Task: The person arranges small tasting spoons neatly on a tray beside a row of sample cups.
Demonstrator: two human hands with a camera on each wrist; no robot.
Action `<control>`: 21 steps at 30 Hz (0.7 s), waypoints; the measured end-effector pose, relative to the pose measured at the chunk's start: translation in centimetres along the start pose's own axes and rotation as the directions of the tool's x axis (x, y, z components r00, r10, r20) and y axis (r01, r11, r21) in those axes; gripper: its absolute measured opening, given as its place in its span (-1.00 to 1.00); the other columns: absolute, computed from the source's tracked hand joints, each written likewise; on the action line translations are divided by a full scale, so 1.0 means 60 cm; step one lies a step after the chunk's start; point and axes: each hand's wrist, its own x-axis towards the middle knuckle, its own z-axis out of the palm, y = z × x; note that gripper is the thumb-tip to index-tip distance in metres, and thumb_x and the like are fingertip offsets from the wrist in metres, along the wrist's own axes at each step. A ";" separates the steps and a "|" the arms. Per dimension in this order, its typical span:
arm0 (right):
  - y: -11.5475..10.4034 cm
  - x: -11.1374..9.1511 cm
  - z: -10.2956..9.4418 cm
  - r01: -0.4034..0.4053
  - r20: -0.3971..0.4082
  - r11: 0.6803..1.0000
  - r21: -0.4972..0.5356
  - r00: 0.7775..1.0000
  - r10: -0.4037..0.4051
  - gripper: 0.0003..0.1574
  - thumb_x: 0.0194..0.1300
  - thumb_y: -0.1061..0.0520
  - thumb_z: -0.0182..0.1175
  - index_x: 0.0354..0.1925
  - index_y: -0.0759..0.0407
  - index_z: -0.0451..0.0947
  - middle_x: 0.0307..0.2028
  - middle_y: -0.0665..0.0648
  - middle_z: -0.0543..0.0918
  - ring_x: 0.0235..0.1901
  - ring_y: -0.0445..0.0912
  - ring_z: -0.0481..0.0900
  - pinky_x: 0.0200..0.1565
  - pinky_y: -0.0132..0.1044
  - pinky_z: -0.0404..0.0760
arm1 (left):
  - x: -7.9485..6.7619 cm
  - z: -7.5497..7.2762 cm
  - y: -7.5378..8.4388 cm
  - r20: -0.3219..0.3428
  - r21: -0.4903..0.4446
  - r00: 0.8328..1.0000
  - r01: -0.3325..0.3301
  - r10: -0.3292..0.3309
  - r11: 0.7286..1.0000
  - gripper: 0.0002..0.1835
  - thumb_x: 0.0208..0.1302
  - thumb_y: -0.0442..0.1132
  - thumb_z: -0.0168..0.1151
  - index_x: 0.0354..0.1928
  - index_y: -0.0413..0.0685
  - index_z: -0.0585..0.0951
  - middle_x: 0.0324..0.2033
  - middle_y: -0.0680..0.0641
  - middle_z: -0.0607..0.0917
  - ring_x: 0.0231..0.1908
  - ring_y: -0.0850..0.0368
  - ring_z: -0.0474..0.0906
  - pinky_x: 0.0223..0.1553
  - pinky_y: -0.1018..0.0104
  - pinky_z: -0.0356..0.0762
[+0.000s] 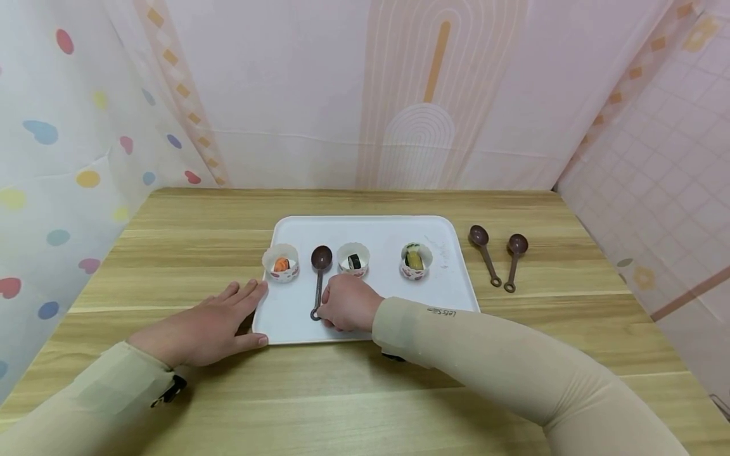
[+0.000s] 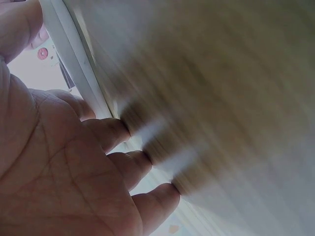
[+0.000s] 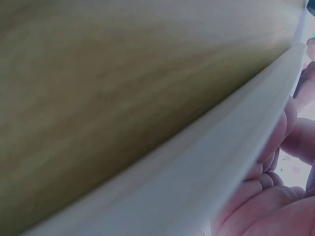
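A brown measuring spoon (image 1: 322, 258) with a ring-ended handle lies on the white tray (image 1: 393, 229), bowl toward the back. My right hand (image 1: 350, 303) pinches the handle near its ring; in the right wrist view the fingers (image 3: 273, 132) are curled above the tray rim. My left hand (image 1: 211, 326) lies flat at the tray's left front corner, fingers spread and straight along the edge. To the spoon's left stands a paper cup (image 1: 283, 277) holding orange-topped sushi (image 1: 281, 264). Just right of it, another paper cup (image 1: 353, 271) holds a dark sushi roll (image 1: 355, 261).
Toward the tray's right, a third paper cup (image 1: 414, 273) contains a yellow and green piece (image 1: 414, 258). Two more brown measuring spoons, one (image 1: 480, 236) beside the other (image 1: 518, 244), lie on the wooden table (image 1: 274, 405) right of the tray. Patterned curtains (image 1: 285, 76) surround the table.
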 end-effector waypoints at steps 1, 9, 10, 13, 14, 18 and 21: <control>0.000 -0.001 0.000 0.000 -0.003 1.000 0.000 1.000 0.000 -0.64 0.48 0.09 0.32 -0.51 0.07 0.59 -0.71 -0.05 0.59 -0.68 -0.22 0.49 -0.53 -0.42 0.38 | 0.000 0.000 0.000 0.000 0.001 1.000 -0.001 0.001 1.000 0.14 0.42 0.47 0.09 0.68 -0.23 0.02 0.62 -0.42 0.11 0.55 -0.61 0.01 0.42 -0.58 0.15; 0.003 -0.011 -0.005 0.027 -0.028 0.999 -0.035 0.999 -0.028 -0.81 0.48 0.05 0.32 -0.26 0.13 0.62 -0.51 -0.03 0.66 -0.55 -0.22 0.55 -0.39 -0.42 0.48 | 0.000 0.003 -0.004 -0.006 -0.010 1.000 -0.005 0.005 1.000 0.14 0.42 0.47 0.10 0.68 -0.22 0.02 0.62 -0.42 0.10 0.55 -0.62 0.01 0.40 -0.60 0.16; 0.004 -0.012 -0.006 0.026 -0.033 0.999 -0.044 0.999 -0.028 -0.81 0.47 0.04 0.33 -0.21 0.14 0.63 -0.44 -0.03 0.67 -0.50 -0.21 0.56 -0.36 -0.42 0.49 | 0.000 0.003 -0.004 -0.003 -0.011 1.000 -0.004 0.004 1.000 0.14 0.42 0.47 0.09 0.68 -0.22 0.01 0.62 -0.42 0.10 0.55 -0.62 0.00 0.40 -0.61 0.16; 0.004 -0.019 -0.011 0.039 -0.066 0.996 -0.079 0.997 -0.045 -0.73 0.46 0.01 0.33 -0.03 0.16 0.64 -0.18 0.00 0.70 -0.34 -0.18 0.57 -0.22 -0.38 0.57 | -0.001 0.003 -0.003 0.000 -0.011 1.000 -0.004 0.004 1.000 0.14 0.42 0.47 0.09 0.68 -0.22 0.01 0.62 -0.42 0.09 0.55 -0.62 0.00 0.40 -0.60 0.15; 0.005 -0.023 -0.013 0.051 -0.080 0.994 -0.093 0.995 -0.059 -0.70 0.46 0.00 0.33 0.02 0.15 0.64 -0.12 0.01 0.71 -0.30 -0.17 0.57 -0.18 -0.37 0.58 | -0.001 0.003 -0.003 -0.002 -0.011 1.000 -0.004 0.004 1.000 0.14 0.42 0.47 0.09 0.68 -0.22 0.01 0.62 -0.42 0.10 0.55 -0.62 0.00 0.40 -0.60 0.15; 0.010 -0.040 -0.020 0.100 -0.137 0.986 -0.132 0.983 -0.118 -0.66 0.50 -0.06 0.27 0.08 0.10 0.63 -0.02 -0.01 0.74 -0.27 -0.18 0.58 -0.10 -0.35 0.59 | -0.001 0.002 -0.002 -0.006 -0.010 1.000 -0.006 0.006 1.000 0.14 0.42 0.47 0.10 0.68 -0.22 0.02 0.62 -0.42 0.10 0.55 -0.62 0.01 0.40 -0.60 0.15; 0.016 -0.053 -0.028 0.138 -0.182 0.981 -0.134 0.970 -0.161 -0.69 0.54 -0.07 0.21 0.06 0.07 0.62 -0.13 -0.03 0.75 -0.31 -0.19 0.60 -0.13 -0.33 0.59 | 0.000 0.002 -0.002 -0.003 -0.007 1.000 -0.005 0.005 1.000 0.14 0.42 0.46 0.10 0.68 -0.23 0.01 0.62 -0.42 0.10 0.55 -0.62 0.01 0.40 -0.59 0.16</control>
